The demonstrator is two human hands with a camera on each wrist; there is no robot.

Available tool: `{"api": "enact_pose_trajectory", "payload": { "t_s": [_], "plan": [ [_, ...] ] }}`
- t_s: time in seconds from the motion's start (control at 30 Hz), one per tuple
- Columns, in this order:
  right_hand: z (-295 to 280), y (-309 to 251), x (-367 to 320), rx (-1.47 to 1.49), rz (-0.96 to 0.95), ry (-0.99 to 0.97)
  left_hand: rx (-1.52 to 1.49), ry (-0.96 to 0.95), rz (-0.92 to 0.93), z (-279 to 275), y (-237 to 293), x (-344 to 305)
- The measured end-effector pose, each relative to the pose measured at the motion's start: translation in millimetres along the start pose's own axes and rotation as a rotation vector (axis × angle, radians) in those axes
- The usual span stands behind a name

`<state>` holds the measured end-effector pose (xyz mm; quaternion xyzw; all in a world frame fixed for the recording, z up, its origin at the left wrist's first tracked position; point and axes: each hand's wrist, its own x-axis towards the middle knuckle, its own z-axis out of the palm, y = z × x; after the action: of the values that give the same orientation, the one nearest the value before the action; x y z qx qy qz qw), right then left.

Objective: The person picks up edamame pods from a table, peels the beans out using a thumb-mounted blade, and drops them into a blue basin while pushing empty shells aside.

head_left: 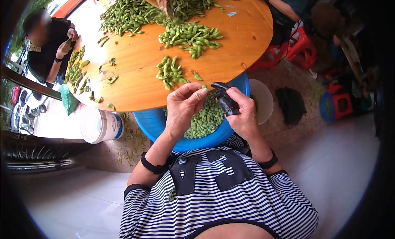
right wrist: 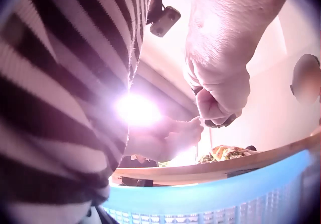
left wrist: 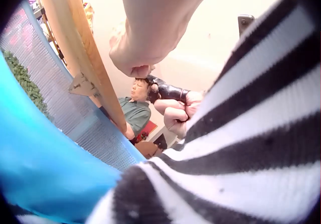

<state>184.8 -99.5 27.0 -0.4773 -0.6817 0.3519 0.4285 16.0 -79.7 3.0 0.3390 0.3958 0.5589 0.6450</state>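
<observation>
Above a blue basin [head_left: 154, 130] of shelled green beans [head_left: 205, 123], the left hand [head_left: 184, 105] pinches a small green pod piece [head_left: 204, 86] between thumb and forefinger. Just right of it, the right hand [head_left: 243, 111] grips a black tool [head_left: 226, 101] whose end points toward the pod. In the left wrist view the black tool [left wrist: 173, 91] lies between the left hand [left wrist: 145, 43] and the right hand [left wrist: 178, 114]. The right wrist view shows the right hand [right wrist: 220, 78] close to the left fingertips. One pod [head_left: 197, 76] and a small pod pile [head_left: 170, 72] lie nearby on the table.
The wooden table [head_left: 135, 83] carries larger pod heaps [head_left: 131, 17] farther back. A white bucket [head_left: 98, 124] stands left of the basin, a pale tub [head_left: 263, 101] right of it. People sit at the left and far right. Red stools [head_left: 302, 50] stand at the right.
</observation>
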Motion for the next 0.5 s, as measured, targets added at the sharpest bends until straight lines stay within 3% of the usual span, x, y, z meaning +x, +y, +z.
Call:
{"api": "enact_pose_trajectory", "payload": {
  "t_s": [0.13,0.27,0.5],
  "plan": [
    [-2.7,-0.8,0.6,0.155,0.066,-0.015,0.036,-0.097,-0.051,-2.5,-3.7,-1.9],
    [-9.7,3.3,1.6,0.31,0.129,-0.185,0.01,-0.113,-0.1,-5.2,-3.5,0.2],
    [-15.8,4.5,1.3,0.364,0.156,-0.255,0.035,-0.04,-0.091,-0.3,-0.6,-3.3]
  ]
}}
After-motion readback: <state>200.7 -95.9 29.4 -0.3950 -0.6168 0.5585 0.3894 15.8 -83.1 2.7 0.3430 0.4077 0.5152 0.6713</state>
